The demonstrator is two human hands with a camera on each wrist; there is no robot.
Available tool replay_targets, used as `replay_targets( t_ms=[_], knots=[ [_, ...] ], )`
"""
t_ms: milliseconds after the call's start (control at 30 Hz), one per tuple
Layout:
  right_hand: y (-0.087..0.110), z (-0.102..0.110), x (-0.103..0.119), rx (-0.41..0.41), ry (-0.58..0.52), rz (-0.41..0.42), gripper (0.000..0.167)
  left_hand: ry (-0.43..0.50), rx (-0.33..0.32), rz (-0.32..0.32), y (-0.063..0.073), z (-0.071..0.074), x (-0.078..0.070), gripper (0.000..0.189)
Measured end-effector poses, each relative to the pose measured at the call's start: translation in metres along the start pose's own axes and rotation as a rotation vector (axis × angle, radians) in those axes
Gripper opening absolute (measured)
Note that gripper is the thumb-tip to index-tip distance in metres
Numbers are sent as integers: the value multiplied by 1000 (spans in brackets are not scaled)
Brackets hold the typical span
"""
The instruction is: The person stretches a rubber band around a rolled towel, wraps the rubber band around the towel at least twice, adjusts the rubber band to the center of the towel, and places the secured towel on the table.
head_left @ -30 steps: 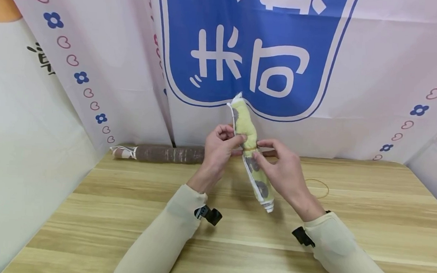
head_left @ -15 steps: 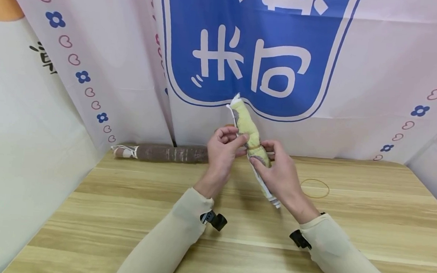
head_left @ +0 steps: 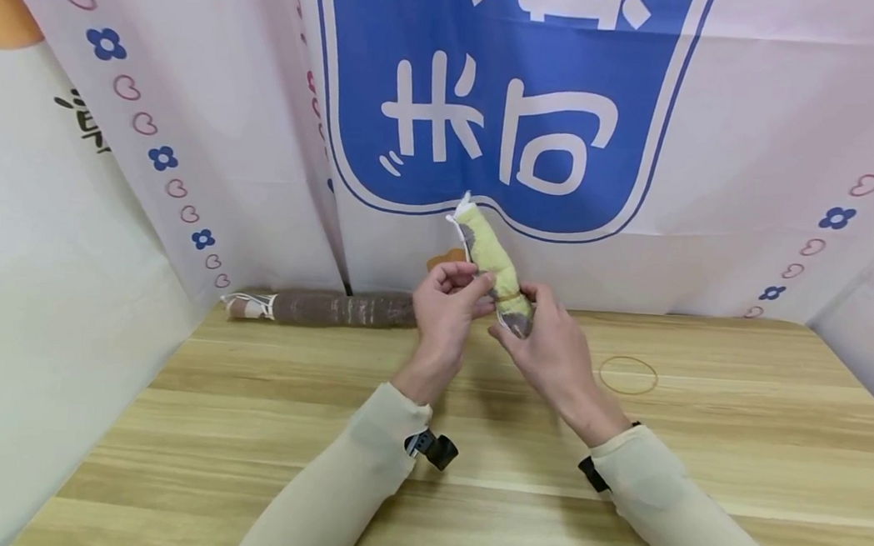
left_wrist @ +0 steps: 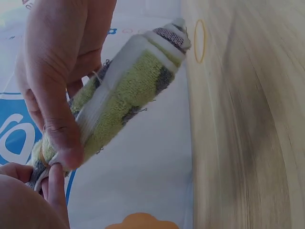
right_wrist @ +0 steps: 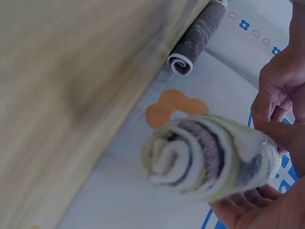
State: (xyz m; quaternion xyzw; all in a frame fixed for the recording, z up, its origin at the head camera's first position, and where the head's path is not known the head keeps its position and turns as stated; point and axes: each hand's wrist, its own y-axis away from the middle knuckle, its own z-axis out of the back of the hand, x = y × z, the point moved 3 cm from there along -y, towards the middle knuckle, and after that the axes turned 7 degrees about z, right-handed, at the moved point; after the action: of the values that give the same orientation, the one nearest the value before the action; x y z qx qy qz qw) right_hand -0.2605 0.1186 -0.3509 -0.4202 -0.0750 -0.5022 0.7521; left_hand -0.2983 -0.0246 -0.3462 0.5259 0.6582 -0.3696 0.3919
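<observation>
A rolled towel (head_left: 489,247), yellow with grey patches and white edges, is held up above the table and slants to the upper left in the head view. My left hand (head_left: 446,303) pinches it near the middle between thumb and fingers. Around its lower part curls my right hand (head_left: 556,343), which hides the lower end there. A thin rubber band (head_left: 508,297) cinches the towel between the two hands. In the left wrist view the white-edged end of the towel (left_wrist: 124,100) shows. Its spiral end faces the right wrist camera, where the towel (right_wrist: 205,157) looks loosely coiled.
A brown rolled towel (head_left: 340,309), with white string-like bands near its left end, lies along the table's back edge. To the right of my hands a loose rubber band (head_left: 627,392) lies flat on the wooden table (head_left: 512,511). A printed cloth (head_left: 752,159) hangs behind.
My right hand has shifted from a fingertip pinch near the band to a fuller grip round the towel's lower part, which turned out of sight. My left hand moved slightly right.
</observation>
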Motion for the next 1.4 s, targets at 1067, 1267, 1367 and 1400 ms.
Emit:
replay_targets(
  t_ms=[1067,1267,1367,1400],
  knots=[
    [-28,65,-36,117,250,140,39,-636,248,-287,-17,57,-47,27],
    [-28,81,-44,177,277,132,37,-793,261,-332,-23,78,-59,29],
    [-28,87,-49,194,282,149,37,-861,275,-349,-27,88,-64,29],
    [-27,89,-50,195,288,157,37,-885,284,-353,-29,91,-65,30]
  ],
)
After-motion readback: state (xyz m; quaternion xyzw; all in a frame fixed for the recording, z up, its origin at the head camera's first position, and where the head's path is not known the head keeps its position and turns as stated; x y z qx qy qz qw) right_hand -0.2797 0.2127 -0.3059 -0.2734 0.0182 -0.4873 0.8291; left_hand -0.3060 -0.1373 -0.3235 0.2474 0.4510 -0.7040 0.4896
